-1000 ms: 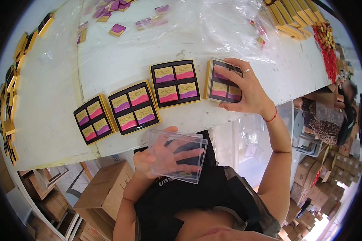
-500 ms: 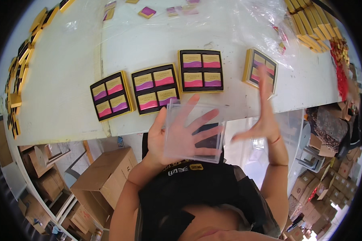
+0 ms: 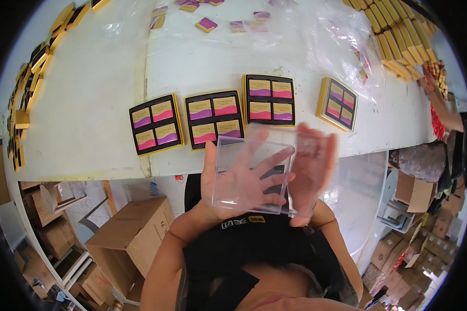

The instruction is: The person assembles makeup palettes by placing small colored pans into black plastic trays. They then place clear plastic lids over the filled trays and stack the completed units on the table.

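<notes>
Lid [image 3: 251,175], square, clear rigid plastic

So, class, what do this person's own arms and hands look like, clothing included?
The left hand and right hand are ungloved, the forearms bare. A thin line near the right wrist may be a cord or crease; blur hides any ring there. Dark short sleeves join a black top with small white and yellow front markings.

Garment [image 3: 280,242] black, lower centre of frame; white marking [image 3: 235,224] and yellow patch [image 3: 256,219] on it. Greyish neckline trim [image 3: 307,277]. Forearms [image 3: 186,228], left hand [image 3: 234,185], right hand [image 3: 311,173] bare.
</notes>
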{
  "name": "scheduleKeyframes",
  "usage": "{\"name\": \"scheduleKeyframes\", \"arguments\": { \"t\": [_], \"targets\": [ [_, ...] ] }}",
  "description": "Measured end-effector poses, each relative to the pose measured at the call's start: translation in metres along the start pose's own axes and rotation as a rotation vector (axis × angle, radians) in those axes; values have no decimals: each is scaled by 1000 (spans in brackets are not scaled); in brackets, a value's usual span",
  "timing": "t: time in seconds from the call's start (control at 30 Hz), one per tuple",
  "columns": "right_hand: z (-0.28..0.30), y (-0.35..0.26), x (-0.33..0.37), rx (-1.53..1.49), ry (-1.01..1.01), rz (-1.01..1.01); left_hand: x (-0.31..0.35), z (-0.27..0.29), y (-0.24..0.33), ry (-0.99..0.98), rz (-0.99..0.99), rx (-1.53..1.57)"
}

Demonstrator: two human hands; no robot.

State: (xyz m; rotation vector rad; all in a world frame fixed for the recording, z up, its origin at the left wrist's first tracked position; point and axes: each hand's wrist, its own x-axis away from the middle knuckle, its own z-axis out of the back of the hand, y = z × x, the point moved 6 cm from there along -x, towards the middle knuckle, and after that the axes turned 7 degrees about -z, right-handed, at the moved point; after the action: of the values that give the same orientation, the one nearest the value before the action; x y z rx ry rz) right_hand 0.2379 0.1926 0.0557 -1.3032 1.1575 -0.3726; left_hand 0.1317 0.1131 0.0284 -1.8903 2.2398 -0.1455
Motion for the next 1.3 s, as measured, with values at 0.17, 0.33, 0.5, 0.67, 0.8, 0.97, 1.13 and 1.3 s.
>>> {"name": "scheduleKeyframes", "arguments": {
  "t": [0.17,0.33,0.5,0.67,0.8,0.97,1.13,1.3],
  "targets": [
    [43,-45,-63,270,178,135,20,-2,6,-44,-101,-238],
    [-1,-31,-110,1245,-443,119,51,7,31,-56,-277,-446],
    [-28,21,-111,1237,-746,20,59,8,41,-23,-357,-467],
    [-38,50,-107,1121,-772,50,61,9,44,-52,-390,-504],
    [-39,56,-108,1124,-791,10,62,10,49,-35,-387,-553],
    [-41,54,-106,1135,-793,46,59,14,50,-54,-376,-550],
    [-43,57,-109,1115,-799,51,56,18,49,-71,-353,-556],
    [-42,61,-115,1064,-818,24,53,21,50,-64,-335,-567]
  ]
}}
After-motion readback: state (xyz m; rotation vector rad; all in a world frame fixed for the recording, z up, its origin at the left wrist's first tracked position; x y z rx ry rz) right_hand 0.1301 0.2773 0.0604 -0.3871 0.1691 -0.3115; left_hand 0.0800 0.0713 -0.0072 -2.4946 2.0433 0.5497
